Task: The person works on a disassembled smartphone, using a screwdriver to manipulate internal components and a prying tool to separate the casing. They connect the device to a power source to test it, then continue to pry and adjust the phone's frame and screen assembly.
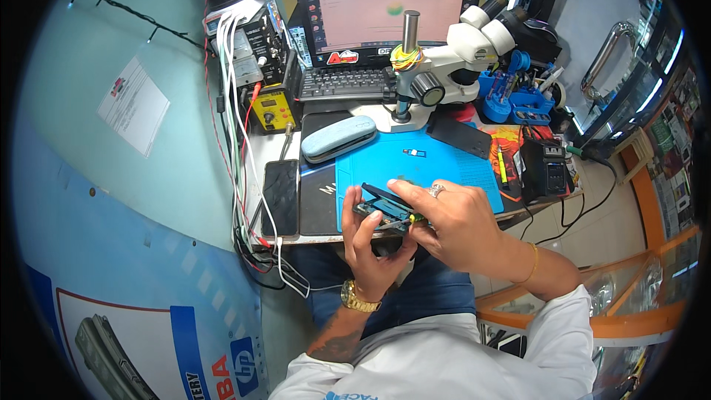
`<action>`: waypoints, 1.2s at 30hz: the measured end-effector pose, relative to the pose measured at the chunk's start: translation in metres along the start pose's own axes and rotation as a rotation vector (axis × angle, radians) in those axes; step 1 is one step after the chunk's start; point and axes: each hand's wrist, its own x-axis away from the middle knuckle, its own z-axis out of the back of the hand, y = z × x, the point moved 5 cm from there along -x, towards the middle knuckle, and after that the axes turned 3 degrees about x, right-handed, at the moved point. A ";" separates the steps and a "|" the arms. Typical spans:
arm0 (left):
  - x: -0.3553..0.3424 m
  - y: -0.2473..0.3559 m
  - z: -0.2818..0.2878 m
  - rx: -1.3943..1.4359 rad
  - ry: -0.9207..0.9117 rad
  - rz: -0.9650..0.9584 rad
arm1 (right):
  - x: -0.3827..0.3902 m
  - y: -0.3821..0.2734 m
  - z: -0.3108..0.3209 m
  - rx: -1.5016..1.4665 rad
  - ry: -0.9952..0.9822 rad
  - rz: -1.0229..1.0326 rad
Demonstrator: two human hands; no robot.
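An opened smartphone is held over the front edge of the blue work mat, its dark panel tilted up from the lower half. My left hand grips the phone's lower half from the left, fingers and thumb around its edges. My right hand is closed at the phone's right side, the index finger against the raised panel. Between its thumb and fingers sits a slim tool with a yellow-green end, apparently a screwdriver; its tip is hard to make out. The phone's inside is partly hidden by my fingers.
A stereo microscope stands behind the mat, before a keyboard and monitor. Around the mat lie a grey-blue case, two dark phones and a yellow screwdriver. Cables hang left; a black soldering station stands right.
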 end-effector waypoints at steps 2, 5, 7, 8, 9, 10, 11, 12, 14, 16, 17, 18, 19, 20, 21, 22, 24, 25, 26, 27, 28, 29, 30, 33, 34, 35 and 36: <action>0.007 -0.001 -0.004 0.029 0.068 0.044 | 0.002 0.003 0.000 0.000 -0.007 -0.005; 0.023 -0.011 -0.010 0.066 0.087 0.084 | 0.005 0.002 0.000 -0.036 0.005 0.039; 0.027 -0.014 -0.012 0.116 0.106 0.111 | 0.011 -0.001 0.002 -0.102 0.021 0.036; 0.026 -0.016 -0.012 0.117 0.102 0.113 | 0.013 0.002 0.000 -0.103 0.021 0.032; 0.025 -0.020 -0.008 0.195 0.120 0.134 | 0.015 0.009 -0.002 -0.208 0.030 -0.001; 0.025 -0.025 -0.003 0.273 0.139 0.155 | 0.017 0.016 -0.005 -0.313 0.038 -0.032; 0.025 -0.032 0.003 0.287 0.127 0.213 | 0.019 0.022 -0.007 -0.319 0.039 -0.032; 0.024 -0.038 0.011 0.283 0.121 0.216 | 0.022 0.034 -0.010 -0.392 0.016 -0.112; 0.023 -0.054 0.027 0.465 0.079 0.321 | 0.027 0.047 -0.025 -0.481 -0.008 -0.191; 0.026 -0.065 0.042 0.530 0.042 0.411 | 0.038 0.055 -0.056 -0.497 -0.113 -0.213; 0.028 -0.069 0.048 0.549 0.018 0.459 | 0.043 0.058 -0.070 -0.500 -0.119 -0.191; 0.029 -0.072 0.053 0.567 -0.003 0.504 | 0.046 0.061 -0.081 -0.508 -0.114 -0.196; 0.033 -0.073 0.058 0.561 -0.011 0.506 | 0.047 0.060 -0.088 -0.407 -0.085 -0.141; 0.038 -0.076 0.063 0.553 0.015 0.543 | 0.049 0.057 -0.093 -0.305 -0.056 -0.088; 0.037 -0.077 0.066 0.544 0.052 0.578 | 0.048 0.055 -0.095 -0.309 -0.057 -0.085; 0.035 -0.076 0.065 0.539 0.053 0.579 | 0.047 0.053 -0.097 -0.277 -0.053 -0.061; 0.027 -0.072 0.061 0.644 0.184 0.628 | 0.045 0.051 -0.099 -0.241 -0.051 -0.033; 0.019 -0.068 0.058 0.649 0.218 0.647 | 0.044 0.051 -0.097 -0.220 -0.035 -0.016; 0.015 -0.070 0.057 0.651 0.222 0.644 | 0.043 0.051 -0.096 -0.198 -0.019 0.000; 0.009 -0.071 0.055 0.605 0.179 0.649 | 0.041 0.052 -0.094 -0.192 -0.017 0.007; 0.001 -0.071 0.052 0.558 0.136 0.655 | 0.040 0.052 -0.093 -0.189 -0.009 0.028; -0.007 -0.068 0.049 0.583 0.127 0.631 | 0.039 0.052 -0.091 -0.185 0.000 0.047; -0.013 -0.069 0.047 0.584 0.133 0.625 | 0.037 0.051 -0.089 -0.182 0.001 0.055; -0.029 -0.074 0.041 0.455 0.136 0.635 | 0.029 0.048 -0.083 -0.179 -0.019 0.050; -0.035 -0.076 0.039 0.459 0.141 0.630 | 0.027 0.049 -0.082 -0.154 -0.043 0.028; -0.042 -0.076 0.036 0.438 0.074 0.629 | 0.024 0.050 -0.081 -0.129 -0.067 0.005; -0.047 -0.076 0.033 0.415 0.007 0.632 | 0.022 0.051 -0.080 -0.125 -0.068 0.009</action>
